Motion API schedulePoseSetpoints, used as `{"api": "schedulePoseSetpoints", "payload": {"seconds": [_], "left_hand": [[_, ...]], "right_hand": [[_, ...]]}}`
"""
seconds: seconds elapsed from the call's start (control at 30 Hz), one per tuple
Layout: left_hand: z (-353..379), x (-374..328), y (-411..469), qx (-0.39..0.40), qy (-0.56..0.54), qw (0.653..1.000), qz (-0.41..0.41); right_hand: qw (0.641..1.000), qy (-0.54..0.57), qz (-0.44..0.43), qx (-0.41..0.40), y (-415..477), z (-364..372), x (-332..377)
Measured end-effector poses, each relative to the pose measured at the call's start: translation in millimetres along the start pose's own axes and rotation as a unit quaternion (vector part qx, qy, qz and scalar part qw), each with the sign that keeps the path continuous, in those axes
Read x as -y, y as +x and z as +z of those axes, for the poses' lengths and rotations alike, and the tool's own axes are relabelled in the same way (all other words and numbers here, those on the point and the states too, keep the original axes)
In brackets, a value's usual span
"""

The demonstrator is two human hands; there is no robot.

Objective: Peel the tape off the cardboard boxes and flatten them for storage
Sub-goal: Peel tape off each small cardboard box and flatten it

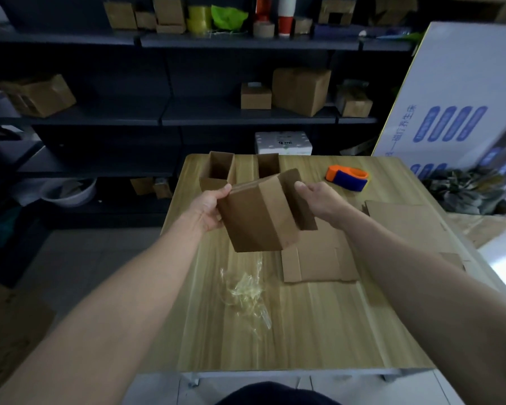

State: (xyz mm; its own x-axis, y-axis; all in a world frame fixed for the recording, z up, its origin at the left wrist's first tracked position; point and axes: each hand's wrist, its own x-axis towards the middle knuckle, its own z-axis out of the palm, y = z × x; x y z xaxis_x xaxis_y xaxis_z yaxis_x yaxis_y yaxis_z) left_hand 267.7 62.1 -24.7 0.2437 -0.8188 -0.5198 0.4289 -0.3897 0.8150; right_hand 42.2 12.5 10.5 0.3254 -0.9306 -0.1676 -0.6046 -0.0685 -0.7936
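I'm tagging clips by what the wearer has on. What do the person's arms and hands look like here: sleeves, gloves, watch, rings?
Both forearms are bare right to the bottom edge of the picture; no sleeve or cuff shows. The left hand and right hand wear no gloves. No watch, band or bracelet sits at either wrist, and no ring shows on the visible fingers, though some are hidden behind cardboard. No markings visible in this dim light.
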Motion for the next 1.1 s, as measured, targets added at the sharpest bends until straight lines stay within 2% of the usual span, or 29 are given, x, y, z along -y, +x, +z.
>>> {"api": "schedulePoseSetpoints", "payload": {"seconds": [0.13,0.2,0.27,0.4,0.5,0.53,0.63,0.73,0.83,0.93,1.0,1.1], "left_hand": [[0.7,-0.6,8.7,-0.065,0.106,0.991,0.058],[1.9,0.0,12.7,-0.114,0.203,0.969,0.08],[6.3,0.0,14.4,-0.141,0.295,0.937,0.122],[35.9,-9.3,-1.2,-0.085,0.393,0.879,0.257],[51.4,-9.2,-5.1,-0.072,0.527,0.802,0.272],[52.5,-8.0,-4.6,-0.069,0.556,0.786,0.262],[53.0,-6.1,-3.4,-0.065,0.587,0.779,0.211],[54.8,-4.5,-2.0,-0.067,0.62,0.757,0.196],[57.4,-3.2,-3.1,-0.089,0.64,0.731,0.22],[59.1,-1.1,-6.2,-0.109,0.622,0.713,0.305],[57.5,2.6,-7.6,-0.096,0.587,0.73,0.338],[56.0,7.7,-4.5,-0.073,0.538,0.77,0.336]], "right_hand": [[0.999,-0.035,-0.005,-0.011,4.7,5.4,-0.4],[0.998,-0.057,-0.01,-0.026,8.3,8.5,2.1],[0.994,-0.101,-0.02,-0.038,13.0,11.4,5.8],[0.985,-0.166,-0.036,-0.022,18.6,18.8,11.3],[0.98,-0.19,-0.063,-0.009,16.1,24.0,20.5],[0.976,-0.204,-0.071,-0.001,15.9,25.5,23.6],[0.967,-0.241,-0.086,0.009,18.0,30.8,26.0],[0.964,-0.248,-0.092,0.013,25.3,34.1,19.6],[0.963,-0.249,-0.098,0.014,28.5,34.0,18.8],[0.951,-0.289,-0.106,0.009,30.5,27.8,25.8],[0.946,-0.305,-0.111,-0.002,30.9,22.2,31.6],[0.948,-0.292,-0.122,-0.029,28.6,16.8,34.7]]}}
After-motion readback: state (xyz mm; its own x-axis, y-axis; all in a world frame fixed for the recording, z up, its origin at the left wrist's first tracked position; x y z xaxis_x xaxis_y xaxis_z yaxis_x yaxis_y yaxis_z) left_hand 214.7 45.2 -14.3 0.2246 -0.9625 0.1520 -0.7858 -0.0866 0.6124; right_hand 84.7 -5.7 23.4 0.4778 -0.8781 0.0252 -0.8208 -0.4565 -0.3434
